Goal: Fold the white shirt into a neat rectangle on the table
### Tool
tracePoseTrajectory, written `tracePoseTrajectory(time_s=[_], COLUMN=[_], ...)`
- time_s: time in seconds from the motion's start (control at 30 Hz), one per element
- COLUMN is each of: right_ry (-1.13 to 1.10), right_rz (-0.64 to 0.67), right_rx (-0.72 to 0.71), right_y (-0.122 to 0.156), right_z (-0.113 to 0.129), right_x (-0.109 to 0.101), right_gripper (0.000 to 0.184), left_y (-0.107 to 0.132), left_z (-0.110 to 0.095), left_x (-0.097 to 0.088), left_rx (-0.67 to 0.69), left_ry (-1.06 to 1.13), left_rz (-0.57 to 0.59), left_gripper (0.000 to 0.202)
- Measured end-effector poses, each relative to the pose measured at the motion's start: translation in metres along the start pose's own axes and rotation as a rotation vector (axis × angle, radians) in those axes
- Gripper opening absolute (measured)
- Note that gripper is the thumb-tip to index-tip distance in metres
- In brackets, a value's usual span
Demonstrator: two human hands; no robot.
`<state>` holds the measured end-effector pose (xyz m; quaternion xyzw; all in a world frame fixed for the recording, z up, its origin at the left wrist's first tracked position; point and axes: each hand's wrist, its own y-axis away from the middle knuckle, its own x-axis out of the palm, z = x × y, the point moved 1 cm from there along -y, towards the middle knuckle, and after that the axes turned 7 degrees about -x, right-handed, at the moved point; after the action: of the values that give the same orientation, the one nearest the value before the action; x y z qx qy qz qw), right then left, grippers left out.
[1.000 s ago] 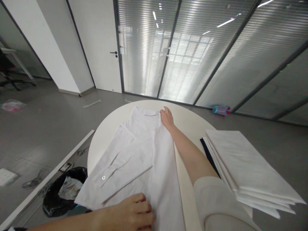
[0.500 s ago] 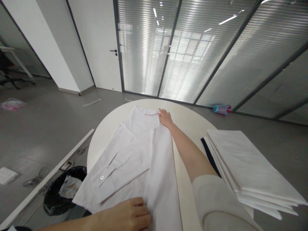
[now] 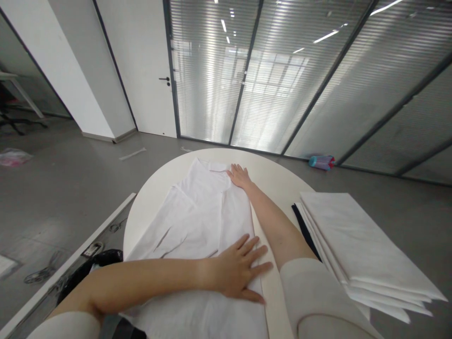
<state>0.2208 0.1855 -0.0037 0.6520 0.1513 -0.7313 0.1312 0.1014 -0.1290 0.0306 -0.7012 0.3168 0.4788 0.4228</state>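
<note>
A white shirt [image 3: 201, 207] lies on the round white table [image 3: 282, 181], its collar end at the far side and one sleeve folded across the body. My right hand [image 3: 239, 176] rests flat beside the collar, on the shirt's upper right corner, fingers spread. Nearer to me, my left hand [image 3: 242, 268] lies palm down across the shirt's right edge, with fingers stretched apart and reaching over the bare tabletop. My left forearm covers part of the folded sleeve and the middle of the shirt.
Folded white cloths [image 3: 353, 245] are stacked at the table's right, a dark piece [image 3: 305, 230] at their left edge. A black-lined bin [image 3: 102, 259] stands on the floor at left. Beyond the table are a door [image 3: 141, 70], glass partitions and a striped blue-and-red object [image 3: 321, 162].
My left hand has moved from the shirt's near part up and right to its right edge, its curled fingers now spread. My right hand stays by the collar. The view has shifted slightly.
</note>
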Motion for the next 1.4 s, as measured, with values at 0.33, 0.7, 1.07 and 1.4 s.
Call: tracePoseTrajectory(time_s=[0.33, 0.7, 1.07, 1.4], right_ry=[-0.015, 0.004, -0.066, -0.067], right_rz=[0.075, -0.167, 0.044, -0.025], right_rx=[0.028, -0.006, 0.029, 0.019], right_y=[-0.023, -0.007, -0.008, -0.007], right_z=[-0.012, 0.002, 0.019, 0.018], right_x=[0.001, -0.005, 0.003, 0.006], right_gripper=[0.081, 0.072, 0.086, 0.078], left_y=[0.028, 0.027, 0.030, 0.024], left_z=[-0.026, -0.028, -0.032, -0.027], left_x=[0.017, 0.017, 0.018, -0.014], left_rx=[0.127, 0.213, 0.253, 0.260], left_ry=[-0.172, -0.318, -0.251, -0.132], left_rz=[-0.101, -0.163, -0.174, -0.070], left_gripper=[0.069, 0.055, 0.048, 0.038])
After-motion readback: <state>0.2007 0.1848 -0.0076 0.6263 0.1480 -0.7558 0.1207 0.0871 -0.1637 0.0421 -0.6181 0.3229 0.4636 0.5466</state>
